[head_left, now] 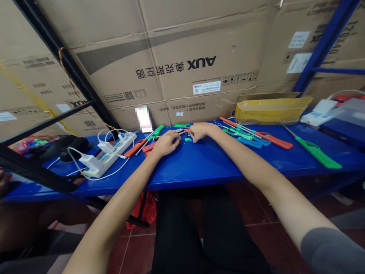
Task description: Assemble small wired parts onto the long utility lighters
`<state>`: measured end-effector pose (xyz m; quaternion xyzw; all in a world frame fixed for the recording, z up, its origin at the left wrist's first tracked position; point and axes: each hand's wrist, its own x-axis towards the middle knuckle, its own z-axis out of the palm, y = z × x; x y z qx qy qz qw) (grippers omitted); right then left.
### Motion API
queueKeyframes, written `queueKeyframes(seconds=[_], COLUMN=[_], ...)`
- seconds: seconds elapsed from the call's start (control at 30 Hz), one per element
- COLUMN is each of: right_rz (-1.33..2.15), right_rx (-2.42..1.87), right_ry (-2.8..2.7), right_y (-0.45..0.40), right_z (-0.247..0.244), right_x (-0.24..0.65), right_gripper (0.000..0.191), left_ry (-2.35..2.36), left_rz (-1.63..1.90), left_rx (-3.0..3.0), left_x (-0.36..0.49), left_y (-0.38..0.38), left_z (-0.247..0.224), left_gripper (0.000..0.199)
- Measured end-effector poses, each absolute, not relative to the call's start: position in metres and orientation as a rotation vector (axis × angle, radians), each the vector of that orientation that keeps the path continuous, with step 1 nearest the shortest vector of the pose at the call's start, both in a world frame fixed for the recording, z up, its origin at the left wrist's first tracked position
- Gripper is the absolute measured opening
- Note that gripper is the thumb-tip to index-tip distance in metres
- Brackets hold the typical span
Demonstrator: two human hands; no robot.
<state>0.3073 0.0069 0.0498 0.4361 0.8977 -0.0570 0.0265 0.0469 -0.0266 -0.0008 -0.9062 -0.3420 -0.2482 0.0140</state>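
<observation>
My left hand (167,142) rests on the blue tabletop, fingers loosely curved and the thumb apart, beside a red lighter handle (149,147). To its right, my right hand (199,131) is closed with fingertips pointing down; what they pinch is hidden. Small teal pieces (188,139) lie right by those fingertips. Between the hands are thin metal parts (181,131), too small to make out. A green lighter part (182,125) lies behind them. Left of my left hand are an orange stick lighter (137,147) and a green one (157,132).
Several stick lighters, among them an orange one (275,139) and a green one (317,153), lie to the right. A yellow-taped carton (271,111) stands behind them. At left sits a white power strip (111,155) with cables. Cardboard (182,41) walls the back; a person's hand (0,181) shows far left.
</observation>
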Motion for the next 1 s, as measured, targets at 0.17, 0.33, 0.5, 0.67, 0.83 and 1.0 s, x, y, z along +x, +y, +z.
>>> queueKeyframes(seconds=[0.17,0.33,0.5,0.67,0.83,1.0], right_rz=[-0.277,-0.831,-1.355,-1.533,-1.631,-1.711], right_rx=[1.425,1.418,1.311,1.245,1.266,1.211], right_ry=[2.886,3.062,3.036,3.042,2.998,3.049], right_y=[0.006,0.009,0.013,0.013,0.012,0.014], right_z=[0.055,0.047,0.033,0.029,0.03,0.031], right_x=[0.314,0.314,0.3,0.293,0.293,0.297], right_gripper=[0.006,0.006,0.007,0.006,0.01,0.025], left_ry=[-1.03,-0.981,-0.942,-0.999,-1.088,-1.152], left_rz=[-0.834,-0.937,-1.027,-1.06,-1.086,-1.116], left_rx=[-2.802,-2.794,-2.754,-2.706,-2.686,-2.614], left_x=[0.046,0.049,0.05,0.051,0.048,0.045], left_y=[-0.025,-0.028,-0.031,-0.032,-0.03,-0.031], left_z=[-0.004,-0.003,-0.005,-0.005,-0.004,-0.002], left_gripper=[0.017,0.021,0.027,0.02,0.023,0.025])
